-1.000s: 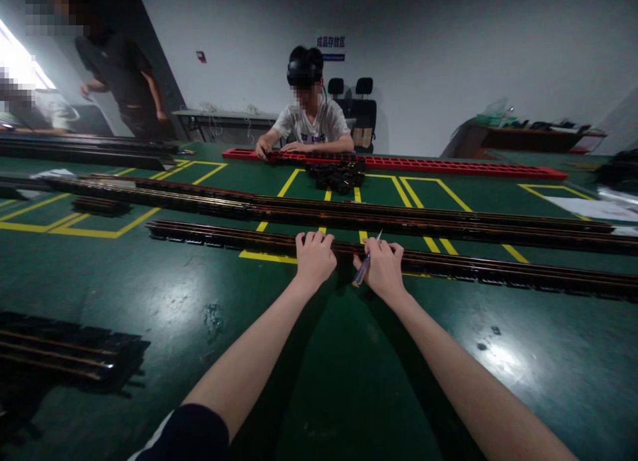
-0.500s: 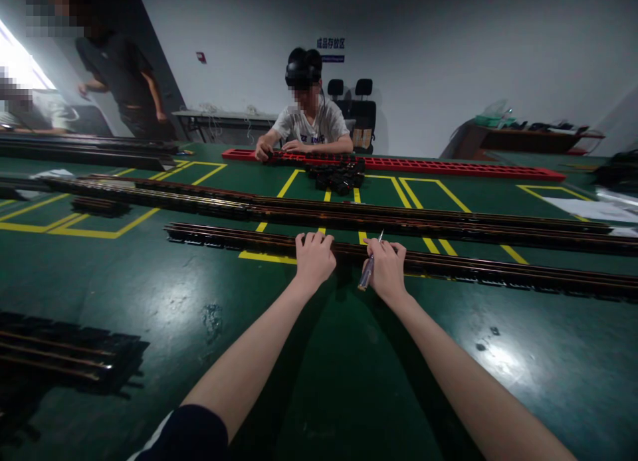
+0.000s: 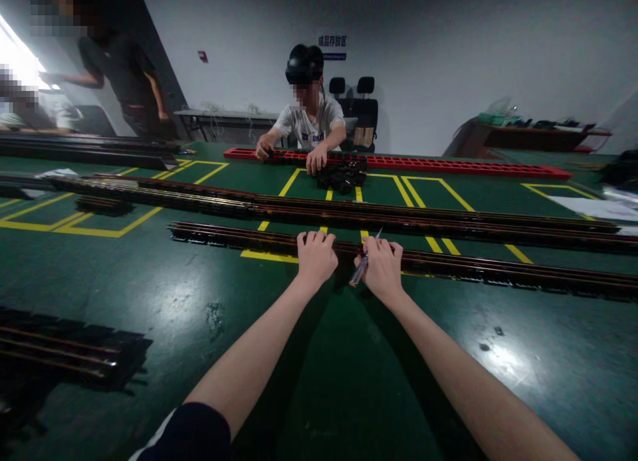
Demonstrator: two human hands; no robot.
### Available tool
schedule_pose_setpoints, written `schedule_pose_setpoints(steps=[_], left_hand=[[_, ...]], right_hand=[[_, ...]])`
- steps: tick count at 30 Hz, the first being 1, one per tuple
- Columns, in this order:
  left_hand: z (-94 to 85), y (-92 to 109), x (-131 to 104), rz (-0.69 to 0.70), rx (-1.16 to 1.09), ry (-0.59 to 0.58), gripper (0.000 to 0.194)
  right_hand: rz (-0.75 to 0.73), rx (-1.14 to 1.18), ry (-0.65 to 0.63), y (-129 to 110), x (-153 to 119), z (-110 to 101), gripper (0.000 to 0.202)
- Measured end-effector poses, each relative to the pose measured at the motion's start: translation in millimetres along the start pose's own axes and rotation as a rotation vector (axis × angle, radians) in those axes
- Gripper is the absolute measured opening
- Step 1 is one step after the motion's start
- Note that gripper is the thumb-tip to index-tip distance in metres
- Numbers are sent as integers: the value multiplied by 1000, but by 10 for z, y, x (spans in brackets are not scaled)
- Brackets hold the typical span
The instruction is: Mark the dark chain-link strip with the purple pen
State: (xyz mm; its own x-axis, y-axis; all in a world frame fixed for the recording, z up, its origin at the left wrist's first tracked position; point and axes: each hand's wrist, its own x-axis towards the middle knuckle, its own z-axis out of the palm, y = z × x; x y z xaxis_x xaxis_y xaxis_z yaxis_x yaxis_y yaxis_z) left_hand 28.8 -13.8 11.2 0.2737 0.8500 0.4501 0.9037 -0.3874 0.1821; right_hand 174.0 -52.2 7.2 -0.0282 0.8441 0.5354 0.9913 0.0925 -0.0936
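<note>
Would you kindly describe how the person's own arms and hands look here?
The left hand and right hand are bare-fingered grips, with no gloves, watches or cables visible. The left arm emerges from a dark navy sleeve with a white strip; the right arm is bare, with no sleeve in view.

Both arms (image 3: 254, 345) stretch forward, left grip (image 3: 318, 258) and right grip (image 3: 383, 267) near each other, fingers (image 3: 310, 239) curled.
</note>
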Motion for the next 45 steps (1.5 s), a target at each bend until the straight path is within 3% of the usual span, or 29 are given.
schedule_pose_setpoints(steps=[8, 16, 27, 35, 45], left_hand=[[-6, -2, 5, -5, -26, -21, 36], [1, -2, 7, -1, -33, -14, 36], [1, 2, 6, 4, -18, -3, 35], [7, -4, 9, 21, -24, -4, 37], [-11, 5, 6, 11, -29, -15, 36]], right_hand=[[98, 7, 23, 102, -18, -12, 19], [-16, 35, 48, 82, -31, -22, 9], [33, 14, 64, 32, -18, 20, 7], [85, 64, 133, 106, -33, 33, 23], [-41, 99, 64, 88, -28, 22, 9]])
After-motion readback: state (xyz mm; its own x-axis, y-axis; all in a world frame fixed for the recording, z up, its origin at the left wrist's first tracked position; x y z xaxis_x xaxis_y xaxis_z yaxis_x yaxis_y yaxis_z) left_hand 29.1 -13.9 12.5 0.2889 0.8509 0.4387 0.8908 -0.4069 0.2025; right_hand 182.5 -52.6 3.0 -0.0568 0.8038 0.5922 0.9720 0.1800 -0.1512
